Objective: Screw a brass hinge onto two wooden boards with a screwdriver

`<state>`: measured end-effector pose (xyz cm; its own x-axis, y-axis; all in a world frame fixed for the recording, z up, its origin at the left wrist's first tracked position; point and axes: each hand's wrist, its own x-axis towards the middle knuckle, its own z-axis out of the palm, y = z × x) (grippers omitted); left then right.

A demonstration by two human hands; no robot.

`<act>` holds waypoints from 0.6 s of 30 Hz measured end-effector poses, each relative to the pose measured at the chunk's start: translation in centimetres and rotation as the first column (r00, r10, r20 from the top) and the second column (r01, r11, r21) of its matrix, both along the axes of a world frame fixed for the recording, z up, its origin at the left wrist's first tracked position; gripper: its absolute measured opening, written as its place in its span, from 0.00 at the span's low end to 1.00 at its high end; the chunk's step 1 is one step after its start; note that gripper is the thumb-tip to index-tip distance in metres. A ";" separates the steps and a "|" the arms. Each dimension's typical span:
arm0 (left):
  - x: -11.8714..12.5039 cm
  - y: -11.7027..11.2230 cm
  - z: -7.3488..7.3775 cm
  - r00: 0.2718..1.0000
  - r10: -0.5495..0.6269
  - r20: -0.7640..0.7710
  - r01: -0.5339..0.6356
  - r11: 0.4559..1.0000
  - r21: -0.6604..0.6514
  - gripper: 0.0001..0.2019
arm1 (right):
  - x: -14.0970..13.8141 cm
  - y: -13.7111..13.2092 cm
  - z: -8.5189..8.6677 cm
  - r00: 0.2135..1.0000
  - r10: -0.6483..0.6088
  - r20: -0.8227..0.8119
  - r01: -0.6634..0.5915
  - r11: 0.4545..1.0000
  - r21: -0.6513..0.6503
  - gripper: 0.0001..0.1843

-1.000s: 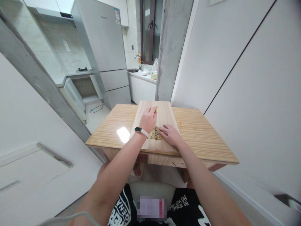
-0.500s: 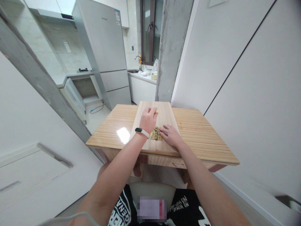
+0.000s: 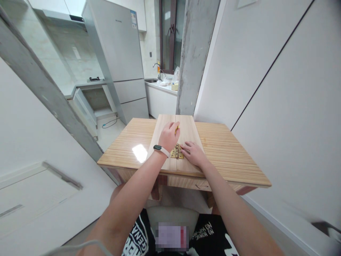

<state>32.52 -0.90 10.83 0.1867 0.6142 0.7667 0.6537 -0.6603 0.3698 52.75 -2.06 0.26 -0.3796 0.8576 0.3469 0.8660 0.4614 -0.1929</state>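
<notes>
Hinge (image 3: pixel 177 151) could skew if your unclosed right grip (image 3: pixel 194 153) slips while your left grip (image 3: pixel 169 136) clasps the yellow piece (image 3: pixel 177 129).

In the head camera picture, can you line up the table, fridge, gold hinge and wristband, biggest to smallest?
1. Table
2. Fridge
3. Gold hinge and wristband: they look about alike, so I can't rank those two.

Bright, even light fills the scene. White glare (image 3: pixel 140 153) lies on the left of the glossy counter (image 3: pixel 231 156). Shadows are soft; wide-angle distortion stretches the edges; pixelation blurs the bottom centre.
</notes>
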 end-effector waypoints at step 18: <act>0.1 0.2 -0.1 0.998 0.038 0.045 -0.037 0.999 -0.023 0.14 | 0.1 0.2 -0.2 1.000 -0.010 0.014 0.010 1.000 -0.012 0.24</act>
<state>32.57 -0.72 10.68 0.1286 0.6371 0.7599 0.6603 -0.6267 0.4137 52.84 -1.90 0.08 -0.3754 0.8655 0.3315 0.8732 0.4502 -0.1865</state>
